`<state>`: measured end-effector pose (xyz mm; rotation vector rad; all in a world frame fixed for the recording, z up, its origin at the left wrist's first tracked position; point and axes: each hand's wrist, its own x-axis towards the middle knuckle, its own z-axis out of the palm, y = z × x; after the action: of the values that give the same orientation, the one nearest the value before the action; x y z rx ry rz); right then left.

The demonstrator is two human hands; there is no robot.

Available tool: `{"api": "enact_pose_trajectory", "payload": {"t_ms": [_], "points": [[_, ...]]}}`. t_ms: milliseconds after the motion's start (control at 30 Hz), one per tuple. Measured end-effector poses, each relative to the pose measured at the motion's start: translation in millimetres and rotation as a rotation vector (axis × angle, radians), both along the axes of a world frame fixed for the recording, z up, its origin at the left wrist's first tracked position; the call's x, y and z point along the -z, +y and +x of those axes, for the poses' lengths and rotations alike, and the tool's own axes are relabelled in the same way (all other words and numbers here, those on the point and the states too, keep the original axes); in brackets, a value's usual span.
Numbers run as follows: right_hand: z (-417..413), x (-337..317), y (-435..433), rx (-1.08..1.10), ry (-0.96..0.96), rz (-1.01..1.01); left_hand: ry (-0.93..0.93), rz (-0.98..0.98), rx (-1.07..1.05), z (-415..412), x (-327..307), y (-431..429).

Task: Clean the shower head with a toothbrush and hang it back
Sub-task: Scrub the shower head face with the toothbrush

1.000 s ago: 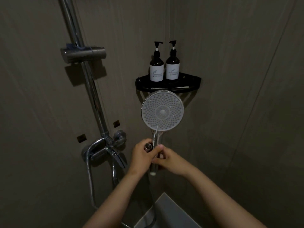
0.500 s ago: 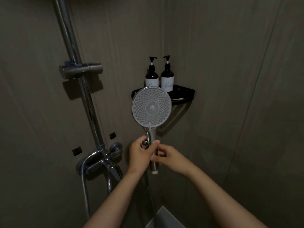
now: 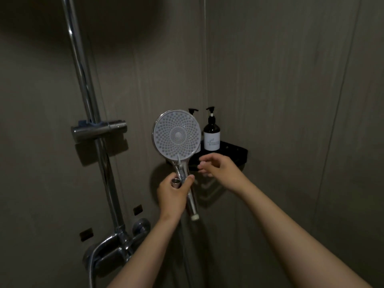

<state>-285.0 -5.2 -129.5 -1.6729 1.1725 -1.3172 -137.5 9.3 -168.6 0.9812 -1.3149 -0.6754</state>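
A round chrome shower head [image 3: 177, 134] with a pale nozzle face points at me, upright, in front of the corner shelf. My left hand [image 3: 172, 193] grips its handle together with the loose metal hose end [image 3: 176, 182]. My right hand [image 3: 217, 167] is off the handle, fingers loosely spread, hovering just right of it in front of the shelf, holding nothing. The chrome holder bracket [image 3: 99, 129] on the vertical rail [image 3: 87, 96] stands empty to the left. No toothbrush shows clearly.
A black corner shelf [image 3: 236, 151] carries two dark pump bottles [image 3: 211, 134], one mostly hidden behind the shower head. The mixer valve [image 3: 118, 244] and hose [image 3: 90, 271] sit low on the left wall. Grey panel walls meet in the corner.
My right hand has let go of the handle and moved up and right toward the shelf. The view has tilted upward, and the shower head now covers one bottle.
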Motion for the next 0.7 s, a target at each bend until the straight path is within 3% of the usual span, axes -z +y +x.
{"api": "enact_pose_trajectory", "payload": {"t_ms": [233,533,700], "points": [[-23.4,-34.9,-70.4,0.196,0.326,-0.066,0.024,-0.01,0.002,-11.2,-19.0,-34.9],[-32.7,-43.0,-128.4,0.16,0.711,0.273,0.05,-0.015,0.003,-9.9,-17.7,-70.1],[-24.8,-37.8,-133.0,0.115,0.819,0.363,0.057,0.028,0.025,-5.0,-13.0,-75.9]]}}
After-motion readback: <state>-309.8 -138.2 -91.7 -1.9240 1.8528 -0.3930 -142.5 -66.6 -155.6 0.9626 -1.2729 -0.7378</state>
